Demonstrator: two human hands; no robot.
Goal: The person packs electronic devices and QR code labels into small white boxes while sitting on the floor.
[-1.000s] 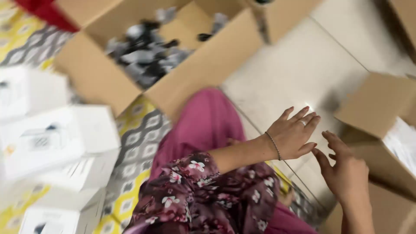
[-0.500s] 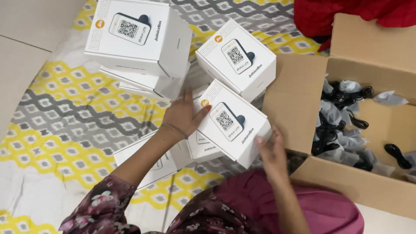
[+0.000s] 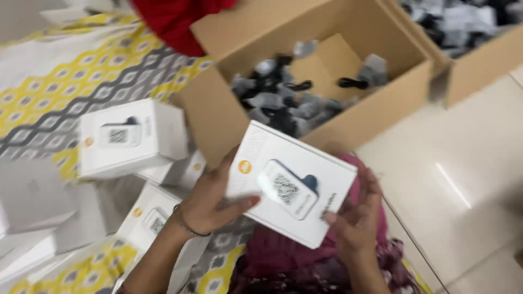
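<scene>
open cardboard box [image 3: 218, 117] w/ dark bagged parts, blurry, maybe cables | stack of white boxes [image 3: 128, 139] on patterned mat, untouched | white box [image 3: 291, 182] lifted over lap, sealed | left hand [image 3: 210, 201] + right hand [image 3: 357, 220] grip its ends

My left hand [image 3: 210, 204] curls in a grip, thumb stretched rightward; my right hand [image 3: 354, 223] cups upward, fingers spread, both forearms raised.
</scene>
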